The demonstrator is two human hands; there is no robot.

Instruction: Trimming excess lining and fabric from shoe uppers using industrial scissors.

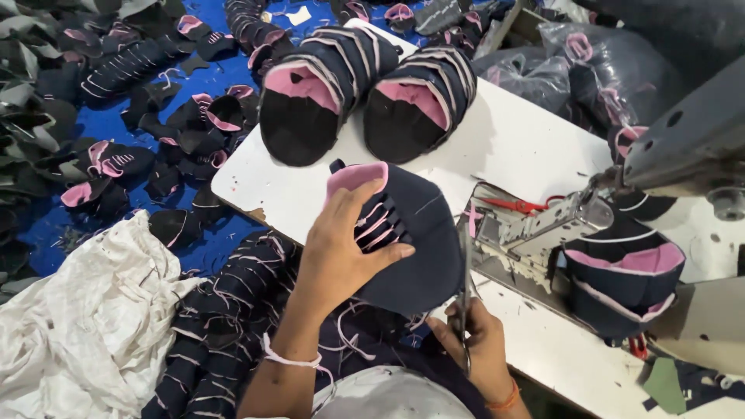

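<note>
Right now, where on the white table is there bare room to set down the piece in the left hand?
Bare tabletop lies right of the two stacks of dark pink-lined pieces, behind the sewing machine. A smaller strip sits at the near left corner. It is crowded around the left hand, the right hand with its scissors, and the machine.

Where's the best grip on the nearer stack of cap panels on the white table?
Judging by its pose, take the nearer stack across its striped sides, from above: the pieces lie nested in a tilted row, so a pinch on one edge would likely lift only one.

White worktable (512,140) over a blue floor (194,70) — evenly lit, bagged goods (613,54) behind.
</note>
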